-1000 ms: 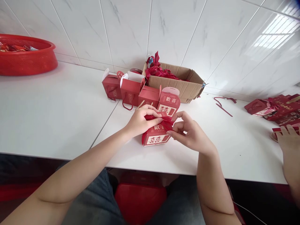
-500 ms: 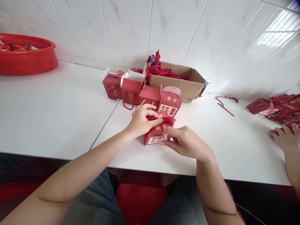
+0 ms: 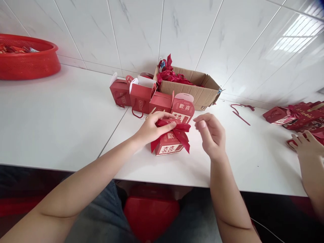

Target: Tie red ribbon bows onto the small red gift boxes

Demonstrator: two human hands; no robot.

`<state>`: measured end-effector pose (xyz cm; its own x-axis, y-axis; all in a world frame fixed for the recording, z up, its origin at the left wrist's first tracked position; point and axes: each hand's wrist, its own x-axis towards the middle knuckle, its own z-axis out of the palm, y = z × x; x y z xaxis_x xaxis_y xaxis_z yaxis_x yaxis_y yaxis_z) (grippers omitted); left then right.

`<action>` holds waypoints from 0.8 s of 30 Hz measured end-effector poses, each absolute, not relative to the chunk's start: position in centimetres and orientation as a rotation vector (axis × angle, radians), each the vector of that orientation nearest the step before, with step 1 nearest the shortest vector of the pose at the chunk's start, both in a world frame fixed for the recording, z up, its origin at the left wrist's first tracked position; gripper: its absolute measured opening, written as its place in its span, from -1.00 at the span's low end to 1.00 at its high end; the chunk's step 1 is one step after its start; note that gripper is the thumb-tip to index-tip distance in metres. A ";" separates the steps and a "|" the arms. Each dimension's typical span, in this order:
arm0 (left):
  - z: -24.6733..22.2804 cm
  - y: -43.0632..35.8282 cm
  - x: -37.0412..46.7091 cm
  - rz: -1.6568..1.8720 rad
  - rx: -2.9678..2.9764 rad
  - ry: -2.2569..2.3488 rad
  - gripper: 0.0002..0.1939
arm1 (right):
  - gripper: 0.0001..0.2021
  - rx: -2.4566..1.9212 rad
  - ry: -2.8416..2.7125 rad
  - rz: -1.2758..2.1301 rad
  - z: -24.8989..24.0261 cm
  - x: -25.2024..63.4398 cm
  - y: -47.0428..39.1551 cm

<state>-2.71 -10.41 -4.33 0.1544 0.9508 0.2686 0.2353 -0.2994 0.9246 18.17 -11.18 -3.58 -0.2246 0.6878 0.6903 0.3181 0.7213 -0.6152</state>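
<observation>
Left grip clamps bow atop box — right grip hovers, fingers parted | risk: early release could loosen bow

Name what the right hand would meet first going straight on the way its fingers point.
Likely the red bow on the near box, just left of the right hand; depth is unclear, so perhaps the box behind.

Blue denim jeans, faded pale in places and darker elsewhere; both slender forearms bare
</observation>
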 end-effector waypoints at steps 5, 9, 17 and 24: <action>-4.0 -10.1 -3.8 1.319 1.566 1.193 -0.68 | -0.76 -0.733 -2.061 0.326 -3.6 18.1 -10.3; -4.2 -9.7 -4.5 1.281 1.622 1.262 -0.71 | -0.72 -0.763 -2.148 0.379 -4.3 17.7 -9.9; -4.4 -9.6 -5.1 1.275 1.979 1.444 -0.77 | -0.62 -0.721 -2.143 0.361 -5.3 17.2 -9.4; -5.2 -9.2 -5.7 1.255 2.061 1.364 -0.78 | -0.25 -0.485 -2.205 0.952 -5.0 19.4 -8.4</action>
